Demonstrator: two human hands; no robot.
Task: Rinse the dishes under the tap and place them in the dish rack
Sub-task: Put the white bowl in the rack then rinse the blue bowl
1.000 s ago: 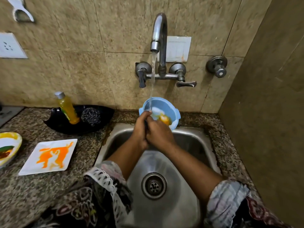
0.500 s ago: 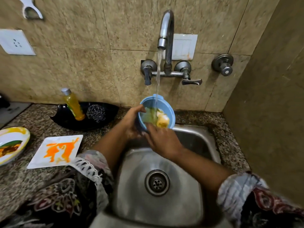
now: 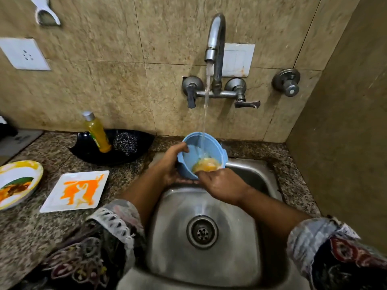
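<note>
A light blue bowl (image 3: 192,155) is held over the back of the steel sink (image 3: 251,172), tilted toward me, with yellow-orange residue and water pooled inside. Water runs from the tap (image 3: 215,38) straight into it. My left hand (image 3: 169,164) grips the bowl's left rim and underside. My right hand (image 3: 222,185) touches the bowl's near rim from below right, fingers at the residue. A white square plate (image 3: 77,191) smeared orange and a round plate (image 3: 16,183) with yellow and green smears lie on the counter to the left.
A black dish (image 3: 125,158) at the back of the granite counter holds a yellow soap bottle (image 3: 97,132) and a steel scrubber (image 3: 125,143). A tiled wall stands close on the right. The sink drain (image 3: 202,232) sits below my arms. No dish rack is in view.
The bowl has turned so its opening faces up toward the stream and more water has pooled in it. My left hand shifted to the bowl's left rim; my right hand stays at the near rim.
</note>
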